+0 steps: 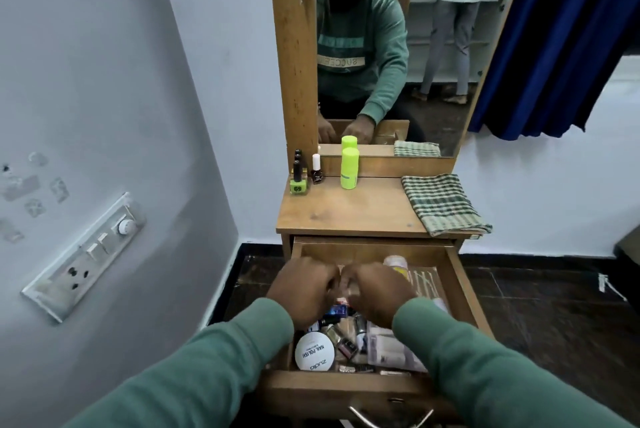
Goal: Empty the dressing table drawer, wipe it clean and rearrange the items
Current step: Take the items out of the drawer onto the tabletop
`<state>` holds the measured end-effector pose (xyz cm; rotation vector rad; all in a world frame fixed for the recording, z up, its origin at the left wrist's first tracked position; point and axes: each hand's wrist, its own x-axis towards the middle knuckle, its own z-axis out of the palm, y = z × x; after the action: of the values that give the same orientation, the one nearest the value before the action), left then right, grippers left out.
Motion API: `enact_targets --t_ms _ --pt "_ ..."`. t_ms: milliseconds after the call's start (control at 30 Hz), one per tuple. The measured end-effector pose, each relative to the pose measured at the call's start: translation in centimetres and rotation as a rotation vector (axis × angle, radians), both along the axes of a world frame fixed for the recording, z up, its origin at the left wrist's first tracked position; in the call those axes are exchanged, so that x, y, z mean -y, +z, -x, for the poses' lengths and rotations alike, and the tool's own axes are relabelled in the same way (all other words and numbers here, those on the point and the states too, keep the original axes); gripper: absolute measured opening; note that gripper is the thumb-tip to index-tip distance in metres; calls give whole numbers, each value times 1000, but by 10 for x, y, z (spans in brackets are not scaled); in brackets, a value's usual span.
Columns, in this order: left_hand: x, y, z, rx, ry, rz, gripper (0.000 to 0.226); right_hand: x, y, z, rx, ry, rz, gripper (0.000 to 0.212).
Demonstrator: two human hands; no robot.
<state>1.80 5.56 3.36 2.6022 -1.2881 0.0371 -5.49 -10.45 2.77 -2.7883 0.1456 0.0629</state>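
Note:
The wooden drawer (465, 292) of the dressing table is pulled out and full of small cosmetics. A white round tub (314, 351) labelled nail polish lies at its front left, and a clear packet (388, 344) at front right. My left hand (304, 289) and my right hand (377, 292) reach into the middle of the drawer side by side, nearly touching. Their backs face me and their fingers curl down out of sight. On the table top (346, 216) stand a green nail polish (298, 185), a dark red nail polish (316, 176) and a neon green bottle (349, 168).
A folded green checked cloth (443, 204) lies on the table's right side. The mirror (433, 47) rises behind the table. A wall with a switchboard (86, 254) stands to the left, and a blue curtain (554, 47) hangs at the right. The drawer's metal handle (391, 417) is near me.

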Motion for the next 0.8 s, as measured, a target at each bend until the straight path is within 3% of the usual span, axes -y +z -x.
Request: enact_targets --t_ms 167,400,667,800 --pt "9 -7 8 73 10 -206 13 -5 -8 6 12 48 170 23" --pt "15 -16 10 -11 65 -255 17 -8 -10 4 -22 30 226 19" --pt "20 -28 2 -139 148 -171 42 -11 -7 -5 -26 -34 115 27" --pt "20 -26 6 -224 173 23 40 -5 -10 -6 39 -50 23 33"
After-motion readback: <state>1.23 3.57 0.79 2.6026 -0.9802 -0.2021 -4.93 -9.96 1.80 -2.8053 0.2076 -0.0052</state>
